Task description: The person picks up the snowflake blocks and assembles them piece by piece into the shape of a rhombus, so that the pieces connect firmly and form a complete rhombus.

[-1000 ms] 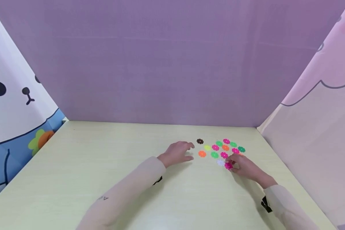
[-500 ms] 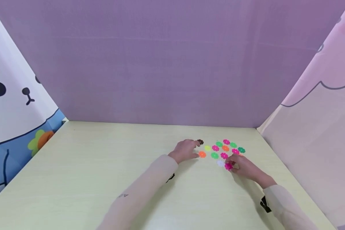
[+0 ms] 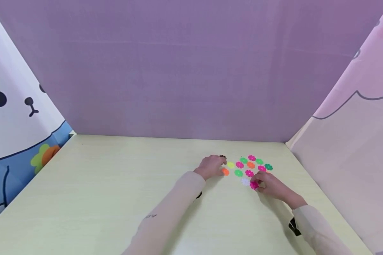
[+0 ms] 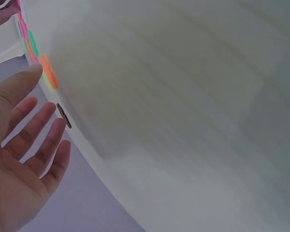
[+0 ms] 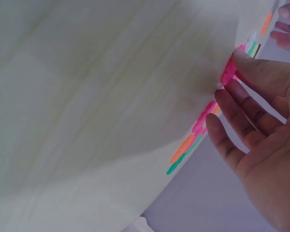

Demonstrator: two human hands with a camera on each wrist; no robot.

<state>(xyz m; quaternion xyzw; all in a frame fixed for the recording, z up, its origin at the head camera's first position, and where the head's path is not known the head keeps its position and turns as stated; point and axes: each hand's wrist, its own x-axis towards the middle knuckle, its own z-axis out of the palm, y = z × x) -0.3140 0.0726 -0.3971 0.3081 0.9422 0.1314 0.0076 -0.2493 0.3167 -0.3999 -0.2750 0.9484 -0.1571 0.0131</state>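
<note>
Small flower-shaped plastic discs lie flat in a loose cluster on the right of the table. My right hand (image 3: 269, 185) pinches a pink flower disc (image 5: 229, 70) between thumb and fingertips, at the near end of the cluster beside a white flower disc (image 3: 245, 181). On the cluster's left side my left hand (image 3: 211, 166) reaches in, fingers spread and slightly bent, holding nothing. Its thumb is close to an orange flower disc (image 4: 48, 71); whether they touch I cannot tell. A dark brown flower disc (image 4: 64, 116) lies just beyond its fingertips, partly hidden in the head view.
Between the hands lie a yellow flower disc (image 3: 231, 165), a green one (image 3: 238, 173) and several more in pink, orange and green. The pale wooden table (image 3: 108, 184) ends at a purple backdrop (image 3: 178, 88), with printed curtains at both sides.
My left hand has moved right, up to the orange and brown discs, and now partly covers them. The right hand stays in place with the pink disc.
</note>
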